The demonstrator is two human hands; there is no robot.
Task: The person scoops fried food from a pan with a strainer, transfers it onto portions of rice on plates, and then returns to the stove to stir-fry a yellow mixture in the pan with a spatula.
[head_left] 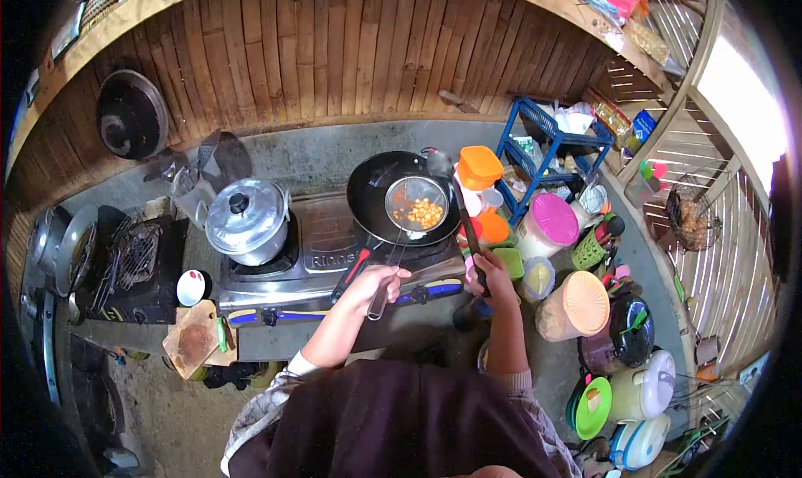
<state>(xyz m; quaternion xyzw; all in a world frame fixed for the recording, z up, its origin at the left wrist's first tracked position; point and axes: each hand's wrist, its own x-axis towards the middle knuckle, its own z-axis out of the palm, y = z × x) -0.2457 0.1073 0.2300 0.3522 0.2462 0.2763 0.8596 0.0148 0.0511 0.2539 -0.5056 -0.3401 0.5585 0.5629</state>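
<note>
dark maroon shirt (393, 419) at bottom edge, both forearms stretched forward over grey concrete worktop (334, 156). small cooking corner: wall of vertical wooden slats (334, 52) behind, slatted opening with daylight at right, black pan (131, 114) against wall at left. steel two-burner stove (322, 248) on worktop; lidded metal pot (248, 217) on left burner, black wok (368, 202) on right burner. wooden cutting board (192, 338) at front left edge, partly overhanging. blue rack (543, 127) at back right, crowd of plastic tubs just beside stove, among them pink-lidded jar (554, 217) and peach-lidded tub (583, 304).

left hand (378, 282): grip clenched round long metal handle of wire strainer (415, 202). strainer round, fine steel mesh, basket held inside wok rim, above its dark bowl; touching or clear of it, cannot tell. small heap of orange-yellow pieces (424, 214) in mesh, kind of food too small to tell.

right hand (491, 273): grip closed round dark slim utensil (464, 215), shaft running up toward right rim of wok, tip hidden against dark pan.
</note>
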